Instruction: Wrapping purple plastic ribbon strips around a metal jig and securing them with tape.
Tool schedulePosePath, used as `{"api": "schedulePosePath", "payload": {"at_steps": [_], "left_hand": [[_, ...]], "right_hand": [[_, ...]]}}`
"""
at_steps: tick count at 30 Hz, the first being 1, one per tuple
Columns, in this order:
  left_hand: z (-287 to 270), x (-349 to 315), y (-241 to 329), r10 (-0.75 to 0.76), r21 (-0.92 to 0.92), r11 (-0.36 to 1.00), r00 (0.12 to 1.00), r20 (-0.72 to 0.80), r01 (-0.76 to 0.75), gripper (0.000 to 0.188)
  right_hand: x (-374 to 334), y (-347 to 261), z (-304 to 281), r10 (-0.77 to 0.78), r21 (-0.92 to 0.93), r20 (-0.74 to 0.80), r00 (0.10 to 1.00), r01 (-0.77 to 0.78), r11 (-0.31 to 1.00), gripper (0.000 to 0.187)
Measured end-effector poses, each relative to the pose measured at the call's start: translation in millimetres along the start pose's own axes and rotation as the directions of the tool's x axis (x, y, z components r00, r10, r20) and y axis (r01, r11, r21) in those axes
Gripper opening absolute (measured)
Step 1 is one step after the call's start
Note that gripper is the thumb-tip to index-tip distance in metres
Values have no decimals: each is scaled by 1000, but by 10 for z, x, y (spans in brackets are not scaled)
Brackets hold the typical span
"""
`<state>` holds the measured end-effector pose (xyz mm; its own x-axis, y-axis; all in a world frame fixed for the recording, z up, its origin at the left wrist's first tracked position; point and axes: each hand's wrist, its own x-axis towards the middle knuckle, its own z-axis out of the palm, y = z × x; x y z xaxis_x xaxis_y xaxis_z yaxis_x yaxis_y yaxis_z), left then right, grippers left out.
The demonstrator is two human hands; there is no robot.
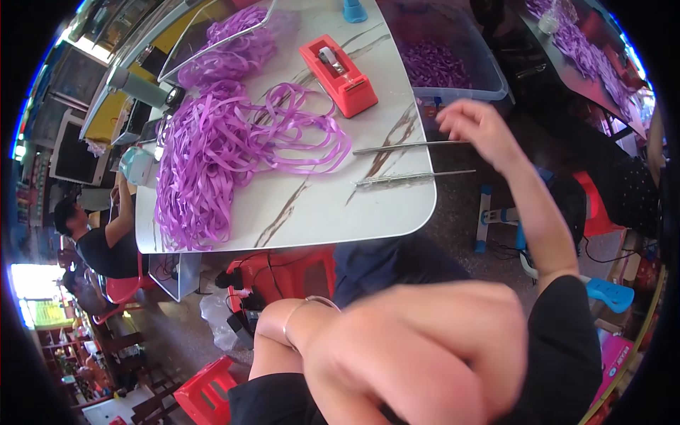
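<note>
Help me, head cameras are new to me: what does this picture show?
No machine here: these are a person's bare hands, seen from a fisheye camera on their head, which bends straight edges. The big blurred shape is the left hand, close to the lens; I can't tell whether it holds anything. The right hand is by the right edge of the table, near two thin rods, nothing visibly held. On the table lie tangled purple ribbons and a red tape dispenser.
</note>
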<state>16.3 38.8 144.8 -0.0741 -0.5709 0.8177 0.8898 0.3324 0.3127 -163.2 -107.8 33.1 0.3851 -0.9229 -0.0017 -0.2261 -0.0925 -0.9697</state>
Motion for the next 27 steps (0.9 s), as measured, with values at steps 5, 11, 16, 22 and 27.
{"api": "schedulePosePath", "payload": {"at_steps": [5,11,16,22,27], "left_hand": [[-544,-123,560,-357,616,599,860,-365,511,13],[-1775,-149,1110,-285,861,-450,876,-389,236,10],[-2087,-301,1223,-338,791,-565,808,-483,236,12],[-2308,-376,1137,-281,544,-839,839,-466,22,15],[-2415,-234,1240,-233,545,-830,815,-530,116,14]], "right_hand": [[-466,-228,745,-223,-67,239,945,245,967,9],[-541,-125,1009,-252,-177,316,914,318,931,9],[-527,-185,1027,-219,-174,312,925,282,943,9],[-542,-199,1017,-193,-180,291,937,252,951,9],[-542,-201,1030,-187,-174,284,941,242,955,9]]}}
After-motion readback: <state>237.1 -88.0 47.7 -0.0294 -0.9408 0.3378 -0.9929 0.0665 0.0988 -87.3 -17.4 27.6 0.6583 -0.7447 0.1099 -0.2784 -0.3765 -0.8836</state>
